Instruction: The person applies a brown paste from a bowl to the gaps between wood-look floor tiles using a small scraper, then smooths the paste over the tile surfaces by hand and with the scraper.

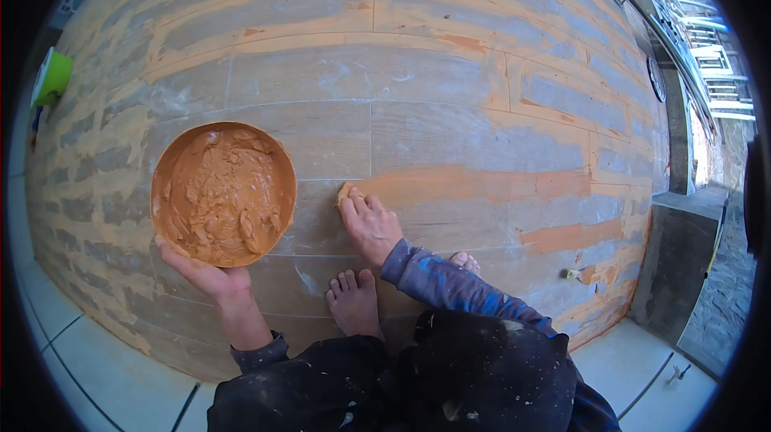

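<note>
Left hand [201, 273] cups the near edge of the bowl [169, 157] of orange paste [229, 199], left of the feet [353, 305], presumably keeping it within reach, while right hand [371, 227] pinches a small paste-coated piece [346, 190] at the smear's [482, 185] left end.

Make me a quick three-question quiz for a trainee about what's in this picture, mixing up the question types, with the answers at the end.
1. Multiple choice: what colour is the paste in the bowl?
A) White
B) Orange-brown
C) Blue

2. True or false: both hands are touching the bowl.

3. Fill in the blank: the hand at the near side of the bowl is the person's ____ hand.

Key:
1. B.
2. False; the right hand is down at the floor, with a small orange-coated piece at its fingertips. What kind of piece is hard to tell.
3. Left: the left hand supports the bowl.
</note>
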`<state>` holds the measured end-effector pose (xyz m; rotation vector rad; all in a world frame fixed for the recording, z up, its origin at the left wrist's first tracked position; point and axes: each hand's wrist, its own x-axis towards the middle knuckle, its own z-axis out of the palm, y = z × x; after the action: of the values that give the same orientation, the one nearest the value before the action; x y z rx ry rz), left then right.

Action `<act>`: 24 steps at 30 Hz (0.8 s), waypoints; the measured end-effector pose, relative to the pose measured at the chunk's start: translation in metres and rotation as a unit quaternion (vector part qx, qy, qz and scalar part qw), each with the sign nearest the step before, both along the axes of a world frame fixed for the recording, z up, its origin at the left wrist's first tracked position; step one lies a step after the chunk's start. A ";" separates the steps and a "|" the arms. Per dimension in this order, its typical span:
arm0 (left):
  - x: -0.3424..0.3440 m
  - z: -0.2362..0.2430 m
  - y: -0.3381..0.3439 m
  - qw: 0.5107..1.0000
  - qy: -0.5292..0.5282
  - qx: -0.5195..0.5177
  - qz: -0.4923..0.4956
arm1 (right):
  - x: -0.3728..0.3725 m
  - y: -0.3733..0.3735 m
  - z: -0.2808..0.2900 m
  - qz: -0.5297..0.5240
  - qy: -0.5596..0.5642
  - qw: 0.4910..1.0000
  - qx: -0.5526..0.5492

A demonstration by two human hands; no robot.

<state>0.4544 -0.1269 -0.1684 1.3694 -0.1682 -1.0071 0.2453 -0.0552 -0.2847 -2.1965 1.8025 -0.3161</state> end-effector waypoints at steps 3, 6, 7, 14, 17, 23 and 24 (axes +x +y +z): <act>0.008 -0.002 0.004 1.000 -0.006 -0.027 0.012 | -0.008 -0.015 0.000 0.007 -0.120 0.984 0.129; 0.018 -0.009 0.003 0.999 -0.001 -0.026 0.034 | -0.063 -0.060 -0.009 -0.024 -0.105 0.992 0.067; 0.018 -0.010 0.006 0.999 0.002 0.002 0.039 | -0.077 -0.059 -0.021 -0.033 -0.102 0.992 -0.058; 0.028 -0.023 0.008 0.996 -0.036 0.014 0.082 | -0.070 -0.002 -0.016 0.130 -0.062 0.988 -0.048; 0.028 -0.022 0.008 0.995 -0.022 0.009 0.094 | -0.086 -0.037 -0.007 0.037 -0.134 0.986 0.090; 0.030 -0.034 0.011 0.996 -0.031 0.032 0.071 | -0.113 -0.131 -0.043 0.076 0.000 0.993 -0.090; 0.033 -0.035 0.013 0.996 -0.029 0.037 0.076 | -0.105 -0.108 -0.050 0.089 0.005 0.994 -0.067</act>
<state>0.4873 -0.1134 -0.2038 1.4570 -0.0683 -0.8545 0.1406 -0.1636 -0.3352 -2.4352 1.6183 -0.3980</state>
